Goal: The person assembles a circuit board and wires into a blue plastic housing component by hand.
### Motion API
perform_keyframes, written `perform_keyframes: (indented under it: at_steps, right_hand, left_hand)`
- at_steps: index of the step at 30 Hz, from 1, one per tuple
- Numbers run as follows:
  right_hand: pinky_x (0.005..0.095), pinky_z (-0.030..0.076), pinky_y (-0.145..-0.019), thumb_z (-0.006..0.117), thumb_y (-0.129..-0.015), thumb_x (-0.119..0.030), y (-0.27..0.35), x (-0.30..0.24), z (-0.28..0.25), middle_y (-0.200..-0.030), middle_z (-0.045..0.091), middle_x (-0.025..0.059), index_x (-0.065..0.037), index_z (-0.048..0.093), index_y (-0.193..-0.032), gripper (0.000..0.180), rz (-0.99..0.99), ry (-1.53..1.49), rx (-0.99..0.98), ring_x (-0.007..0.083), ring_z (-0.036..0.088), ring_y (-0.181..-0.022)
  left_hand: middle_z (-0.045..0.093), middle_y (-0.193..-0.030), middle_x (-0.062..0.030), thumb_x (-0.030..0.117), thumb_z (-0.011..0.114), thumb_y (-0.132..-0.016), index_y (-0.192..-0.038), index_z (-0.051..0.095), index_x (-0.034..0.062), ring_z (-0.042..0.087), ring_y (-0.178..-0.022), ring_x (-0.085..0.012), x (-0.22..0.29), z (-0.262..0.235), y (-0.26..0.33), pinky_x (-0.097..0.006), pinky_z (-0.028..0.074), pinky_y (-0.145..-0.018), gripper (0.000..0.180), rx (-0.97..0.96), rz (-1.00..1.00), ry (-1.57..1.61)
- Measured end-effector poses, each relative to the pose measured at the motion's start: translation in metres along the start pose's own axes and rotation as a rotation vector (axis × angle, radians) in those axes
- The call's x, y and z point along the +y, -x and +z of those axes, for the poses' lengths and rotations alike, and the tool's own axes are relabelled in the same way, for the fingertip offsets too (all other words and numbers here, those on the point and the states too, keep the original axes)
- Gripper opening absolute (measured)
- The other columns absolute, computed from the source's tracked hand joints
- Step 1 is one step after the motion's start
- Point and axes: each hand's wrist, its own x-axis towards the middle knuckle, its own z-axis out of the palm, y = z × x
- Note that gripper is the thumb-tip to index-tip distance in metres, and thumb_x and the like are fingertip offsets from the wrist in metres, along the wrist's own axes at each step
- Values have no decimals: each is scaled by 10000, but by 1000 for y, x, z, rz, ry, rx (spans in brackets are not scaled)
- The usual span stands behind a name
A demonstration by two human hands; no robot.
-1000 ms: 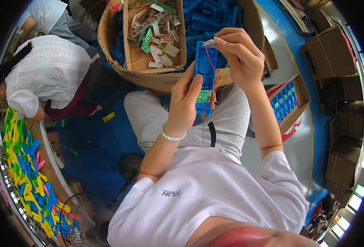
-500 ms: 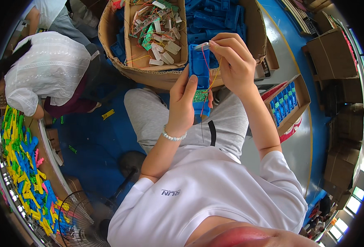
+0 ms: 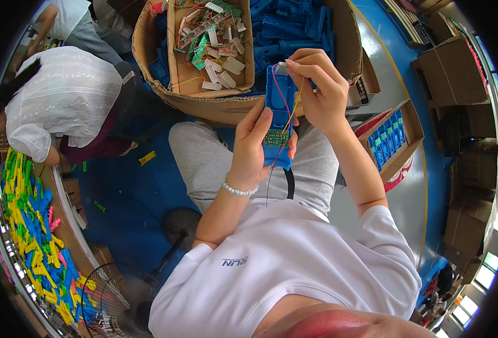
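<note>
My left hand grips a long blue plastic casing from below, held upright over my lap. Inside the casing sits a small green circuit board with red and yellow wires running up from it. My right hand pinches a small white part at the casing's top end, fingers closed on it and on the wires. A white bead bracelet circles my left wrist.
A large cardboard box in front of my knees holds an inner tray of wired green boards and a pile of blue casings. A smaller box of blue parts stands at right. A person in white bends at left beside a table of coloured plastic pieces. A fan stands below.
Both hands keep hold of the casing. My right hand's fingers have shifted slightly at its top end, working the white part and wires.
</note>
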Motion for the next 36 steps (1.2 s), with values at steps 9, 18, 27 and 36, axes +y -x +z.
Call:
perform_keyframes:
  at_steps: [9,18,27,36]
  right_hand:
    - [300,518,-865,637,-845,74,6,9,-9,-1251,613,113,-9,644,-1211,376,344,-481,-144,185,608,-1102]
    - [281,531,-678,683,-745,89,8,25,24,-869,686,125,35,682,-945,208,48,-227,98,214,667,-759]
    - [264,524,-660,710,-794,10,33,36,38,-865,692,76,36,693,-970,179,170,-280,43,144,641,-752]
    - [297,569,-537,584,-913,3,34,-13,10,-912,685,92,68,644,-1078,187,951,-1311,-102,138,653,-669]
  left_hand:
    - [624,-941,-177,293,426,-1049,-1290,480,-5,645,-613,-220,6,-1,-2,-311,531,-488,388,33,58,-30]
    - [608,-933,-231,326,405,-1049,-1182,492,-39,611,-560,-226,8,12,1,-317,511,-455,399,-24,77,-102]
    - [619,-901,-210,320,387,-1058,-1125,508,-34,617,-581,-210,9,19,6,-308,517,-471,381,44,77,-213]
    - [641,-861,-165,268,470,-1039,-1100,397,19,648,-628,-181,5,-16,-4,-291,549,-531,267,87,207,-414]
